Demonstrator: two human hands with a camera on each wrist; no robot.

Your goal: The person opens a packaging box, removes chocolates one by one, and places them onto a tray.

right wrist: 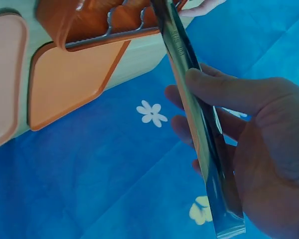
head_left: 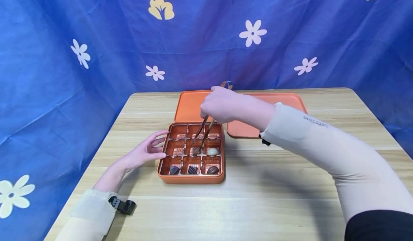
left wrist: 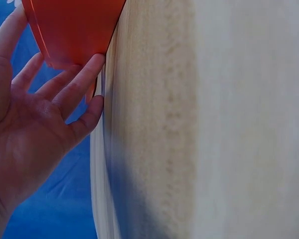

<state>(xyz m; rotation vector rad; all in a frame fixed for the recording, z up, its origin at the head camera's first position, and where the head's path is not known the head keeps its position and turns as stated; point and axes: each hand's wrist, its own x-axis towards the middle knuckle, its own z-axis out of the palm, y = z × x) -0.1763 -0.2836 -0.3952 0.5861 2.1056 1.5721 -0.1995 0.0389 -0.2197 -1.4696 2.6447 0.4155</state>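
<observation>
The right hand [head_left: 222, 104] pinches tongs [right wrist: 208, 144] — chocolate [head_left: 196, 150] below its fingers [right wrist: 181, 127] — the left hand [head_left: 150, 149], spread, touches a box [head_left: 193, 179].

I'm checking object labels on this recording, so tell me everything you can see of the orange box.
The box is squarish, orange and round-cornered, with smooth walls that look like metal or plastic. It sits open and flat on the table. A shiny brown insert divides it three by three; chocolates show across the front row and in the middle row's centre and right compartments. The left hand touches its left side; tongs reach into the centre compartment.
</observation>
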